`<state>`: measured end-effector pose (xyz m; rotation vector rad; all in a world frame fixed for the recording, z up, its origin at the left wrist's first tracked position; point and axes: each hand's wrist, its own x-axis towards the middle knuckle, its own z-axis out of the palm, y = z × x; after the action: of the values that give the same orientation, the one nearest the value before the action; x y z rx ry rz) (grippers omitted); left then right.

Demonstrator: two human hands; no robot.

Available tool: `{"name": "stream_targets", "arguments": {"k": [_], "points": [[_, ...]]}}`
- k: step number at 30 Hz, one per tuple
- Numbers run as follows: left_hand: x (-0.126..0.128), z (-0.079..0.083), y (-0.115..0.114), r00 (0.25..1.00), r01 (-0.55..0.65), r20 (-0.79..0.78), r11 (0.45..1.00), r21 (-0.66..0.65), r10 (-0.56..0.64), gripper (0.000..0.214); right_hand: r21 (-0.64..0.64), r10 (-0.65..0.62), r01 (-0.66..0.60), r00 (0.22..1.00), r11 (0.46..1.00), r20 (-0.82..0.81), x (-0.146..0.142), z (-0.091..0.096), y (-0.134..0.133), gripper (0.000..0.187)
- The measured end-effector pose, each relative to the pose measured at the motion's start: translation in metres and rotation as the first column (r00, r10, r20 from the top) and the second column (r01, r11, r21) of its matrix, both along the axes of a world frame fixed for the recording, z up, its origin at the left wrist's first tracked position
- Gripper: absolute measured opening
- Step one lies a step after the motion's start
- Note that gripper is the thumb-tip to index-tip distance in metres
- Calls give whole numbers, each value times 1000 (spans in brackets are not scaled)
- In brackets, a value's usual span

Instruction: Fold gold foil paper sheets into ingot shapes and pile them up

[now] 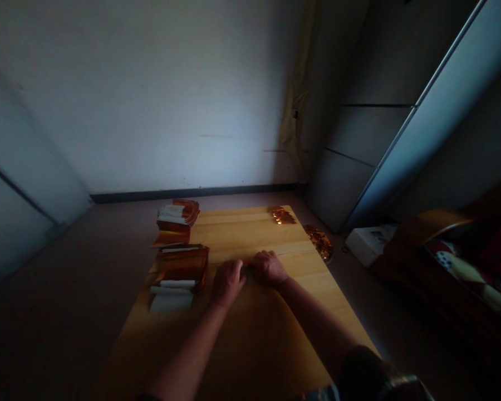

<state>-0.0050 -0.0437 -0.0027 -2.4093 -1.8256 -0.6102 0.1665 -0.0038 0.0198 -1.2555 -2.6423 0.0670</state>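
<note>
tabletop [237,225] under curled fingers [267,257], grip unclear

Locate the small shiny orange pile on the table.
In the head view, the orange pile lies near the far right corner of the table, beyond the right hand; another shiny pile shows past the table's right edge.

No word, brand or number can be read here. The white box [361,248] at the right has a greyish patch [379,236] on its top (whether print or not, too dim and blurred to tell).
</note>
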Motion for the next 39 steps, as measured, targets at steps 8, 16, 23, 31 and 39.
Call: {"name": "stream_targets", "arguments": {"k": [8,16,23,31,39], "points": [[-1,4,-1,999,0,-40,1000,16,1,18,18,-12,13,1000,1000,-28,1,-8,-1,20],[2,10,-3,995,-30,-90,999,14,31,16,86,17,-10,997,996,-74,12,-13,-12,18],[4,11,-5,998,3,-64,1000,-7,-4,18,109,32,-22,996,994,-86,28,-14,-24,19],[5,17,-13,995,38,-91,999,-24,-40,28,98,97,-85,987,992,-128,42,-16,-32,35],[11,26,-13,988,40,-145,997,-70,-50,28,41,67,-62,987,997,-144,44,-17,-28,39]]}}
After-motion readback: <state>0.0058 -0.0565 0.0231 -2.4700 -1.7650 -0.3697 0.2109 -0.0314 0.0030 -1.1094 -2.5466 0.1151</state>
